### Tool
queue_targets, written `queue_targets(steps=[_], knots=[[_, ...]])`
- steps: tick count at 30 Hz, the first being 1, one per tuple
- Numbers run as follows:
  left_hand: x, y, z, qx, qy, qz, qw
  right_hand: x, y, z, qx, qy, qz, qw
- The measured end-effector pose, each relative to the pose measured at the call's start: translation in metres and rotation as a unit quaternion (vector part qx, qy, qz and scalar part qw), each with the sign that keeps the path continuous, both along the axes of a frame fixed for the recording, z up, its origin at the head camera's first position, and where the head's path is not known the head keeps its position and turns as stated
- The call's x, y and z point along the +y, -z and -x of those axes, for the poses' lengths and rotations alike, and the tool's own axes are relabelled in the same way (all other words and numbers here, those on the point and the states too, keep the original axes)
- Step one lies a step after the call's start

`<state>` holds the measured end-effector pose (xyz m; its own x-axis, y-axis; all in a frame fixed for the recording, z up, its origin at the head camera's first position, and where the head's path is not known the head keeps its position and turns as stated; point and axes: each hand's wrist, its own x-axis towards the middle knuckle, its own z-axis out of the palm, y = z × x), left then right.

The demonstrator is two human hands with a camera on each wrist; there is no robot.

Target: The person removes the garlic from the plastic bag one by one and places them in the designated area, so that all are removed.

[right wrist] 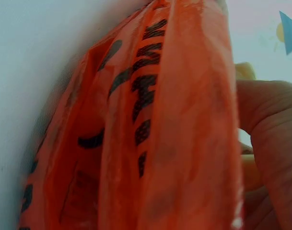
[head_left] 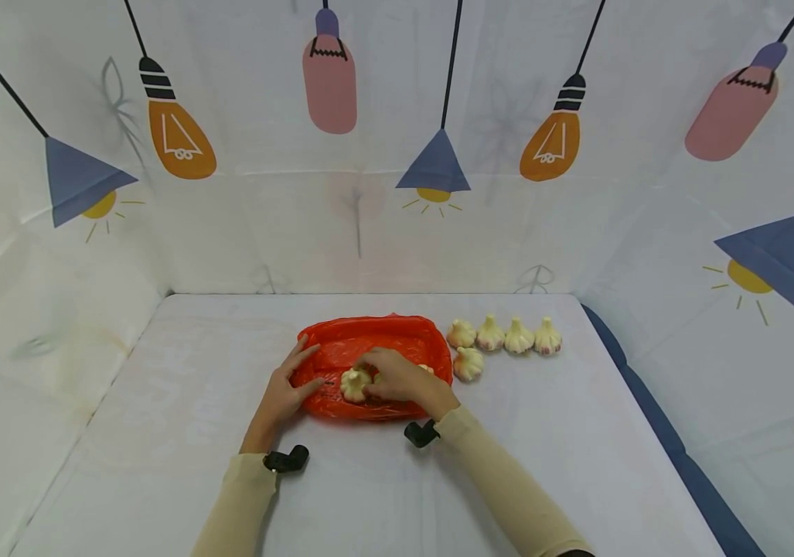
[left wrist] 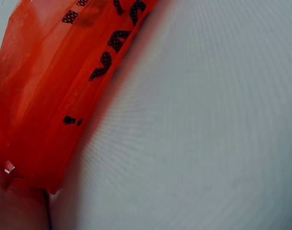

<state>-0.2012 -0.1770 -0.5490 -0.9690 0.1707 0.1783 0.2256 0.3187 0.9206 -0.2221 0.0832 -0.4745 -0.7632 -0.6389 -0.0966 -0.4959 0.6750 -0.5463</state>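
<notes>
My left hand (head_left: 285, 393), fingers outspread, braces the red bag (head_left: 342, 350) on the desk (head_left: 181, 379), presumably keeping it wide, while my right hand (head_left: 400, 377) pinches a garlic bulb (head_left: 353, 385) inside.

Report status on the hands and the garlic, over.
Left hand on left rim of red plastic bag; right hand gripping a garlic bulb inside. Five bulbs on table, right of bag. No obstruction seen.

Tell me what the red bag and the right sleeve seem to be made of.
Red bag: probably thin, glossy plastic, judging by its shiny creases and see-through patches.
Right sleeve: matte, likely cloth, as its surface shows no shine; fibre unclear.
</notes>
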Motion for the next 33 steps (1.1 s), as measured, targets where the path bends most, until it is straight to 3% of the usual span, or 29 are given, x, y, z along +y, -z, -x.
queue_targets(steps=[15,21,25,33], knots=[[-0.001,-0.002,-0.001,0.002,0.002,-0.001,1.0000,-0.001,0.001,0.002,0.006,-0.010,0.011,0.9999],[-0.001,-0.002,-0.001,-0.003,0.002,-0.004,1.0000,-0.002,-0.002,0.002,-0.017,0.001,0.014,0.9998],[0.001,-0.003,-0.002,-0.003,0.000,-0.004,1.0000,-0.005,0.001,0.002,-0.013,-0.017,-0.001,0.9998],[0.008,-0.026,-0.013,-0.009,0.006,-0.021,0.9997,-0.011,0.006,0.001,-0.003,-0.032,-0.009,0.9994]])
